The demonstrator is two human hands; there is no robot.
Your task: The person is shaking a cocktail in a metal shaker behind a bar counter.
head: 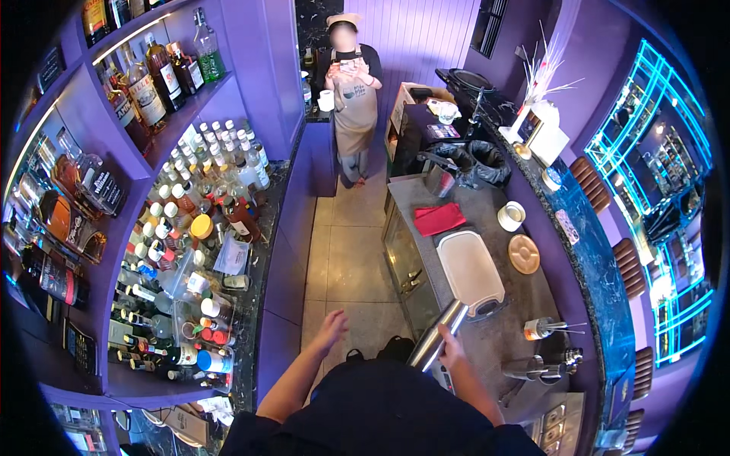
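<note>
My right hand (451, 349) grips a shiny metal cocktail shaker (438, 336), tilted, in front of my body at the counter's left edge. My left hand (332, 330) is raised over the tiled floor, fingers apart, holding nothing. Just beyond the shaker, a pale cutting board (470, 265) with a dark-cornered rim lies on the grey counter (527, 290). A folded red cloth (439, 219) is past the board. To the board's right are a round wooden lid (523, 254) and a white container (511, 216). Part of a device with a red light shows beneath my right hand.
A person (355, 97) in an apron stands at the aisle's far end, holding a phone. Many bottles crowd the left counter (268, 228) and shelves. Metal cups (524, 367) and a jar of utensils (537, 329) stand at right. Black-lined bins (487, 162) are beyond the counter.
</note>
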